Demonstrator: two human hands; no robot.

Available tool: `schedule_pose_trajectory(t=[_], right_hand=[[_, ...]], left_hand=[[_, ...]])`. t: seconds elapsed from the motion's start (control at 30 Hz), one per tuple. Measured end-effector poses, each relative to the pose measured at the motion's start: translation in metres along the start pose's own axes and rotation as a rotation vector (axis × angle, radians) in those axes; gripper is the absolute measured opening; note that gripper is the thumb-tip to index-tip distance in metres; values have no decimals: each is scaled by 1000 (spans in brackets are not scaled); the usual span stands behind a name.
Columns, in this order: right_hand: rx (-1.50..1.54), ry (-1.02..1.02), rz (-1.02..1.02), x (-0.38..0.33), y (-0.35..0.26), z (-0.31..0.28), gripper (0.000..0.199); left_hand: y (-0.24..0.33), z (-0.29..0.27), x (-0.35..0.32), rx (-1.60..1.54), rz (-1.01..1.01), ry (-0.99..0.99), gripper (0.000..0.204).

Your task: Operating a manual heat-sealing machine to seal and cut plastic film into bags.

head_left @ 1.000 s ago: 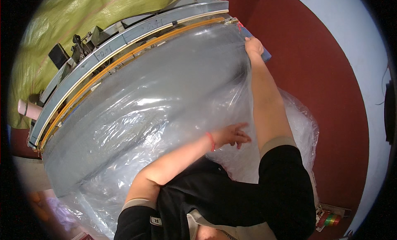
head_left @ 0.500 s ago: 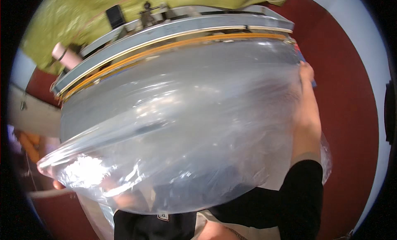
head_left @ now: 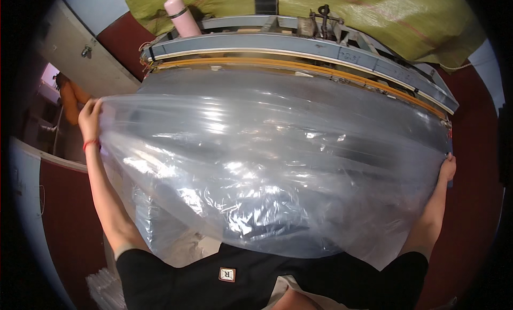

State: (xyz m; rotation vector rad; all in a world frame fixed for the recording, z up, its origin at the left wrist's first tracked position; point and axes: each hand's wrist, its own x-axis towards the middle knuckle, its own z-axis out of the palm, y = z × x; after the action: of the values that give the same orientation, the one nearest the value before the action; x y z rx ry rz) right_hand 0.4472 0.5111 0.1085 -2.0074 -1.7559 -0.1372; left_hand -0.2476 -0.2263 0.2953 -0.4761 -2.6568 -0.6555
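A large sheet of clear plastic film, crinkled and shiny, is stretched across the space before me between both hands. My left hand, with a red cord at the wrist, is closed on its far left corner. At the right edge, my right hand pinches the film's other side. The film sags toward my chest and overlies a grey work surface, which shows beyond its far edge. Whether the film is one layer or a bag, I cannot tell.
A grey metal frame with an orange strip runs along the far edge. A pink bottle and a metal clamp are on it. Someone in orange is beyond the door. Clear plastic lies at lower left.
My left hand has risen from the lower left to the far left, pulling the film wider. My right hand appears lower and farther right, and the whole view has turned.
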Motion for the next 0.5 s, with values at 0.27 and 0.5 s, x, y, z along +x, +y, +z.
schedule_pose_trajectory(t=[0.27,0.5], right_hand=[[-36,-14,37,-2,-2,-3,41],[-37,-18,34,-1,1,-2,40]], left_hand=[[145,111,-78,-122,975,-333,31],[106,179,-83,-6,740,-486,47]])
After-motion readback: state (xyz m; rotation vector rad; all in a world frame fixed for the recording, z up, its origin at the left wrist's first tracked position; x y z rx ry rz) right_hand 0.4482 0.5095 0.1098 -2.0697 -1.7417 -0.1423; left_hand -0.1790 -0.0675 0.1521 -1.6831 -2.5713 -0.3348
